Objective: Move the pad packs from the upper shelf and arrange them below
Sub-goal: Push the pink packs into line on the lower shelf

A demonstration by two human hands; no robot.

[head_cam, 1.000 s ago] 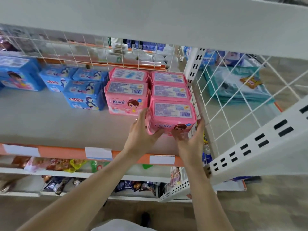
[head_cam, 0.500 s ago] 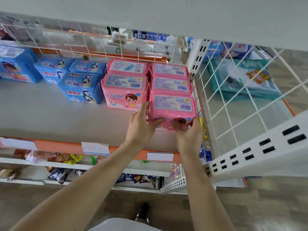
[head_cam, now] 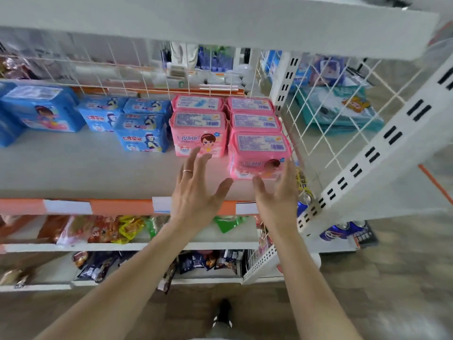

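At the far left of the shelf [head_cam: 73,168] stand the blue packs [head_cam: 142,133], and beside them the pink pad packs [head_cam: 199,136] begin, set in two rows running front to back. The left hand [head_cam: 196,195] hovers just in front of the left row with fingers spread wide, holding nothing. To its right the front pink pack [head_cam: 261,153] stands at the head of the right row, just beside the wire side panel [head_cam: 331,133]. The right hand [head_cam: 277,195] is also spread wide, thumb under the pack's front edge and fingers up along its right side; motion blur hides whether those fingertips touch the wrapper. Since the pack sits on the shelf and neither hand grips it, I judge that the placing of this pack is as good as done. The next move calls for both hands to reach to the upper shelf [head_cam: 220,20] for another pack, with the open space in front of the left row the likely spot for it.
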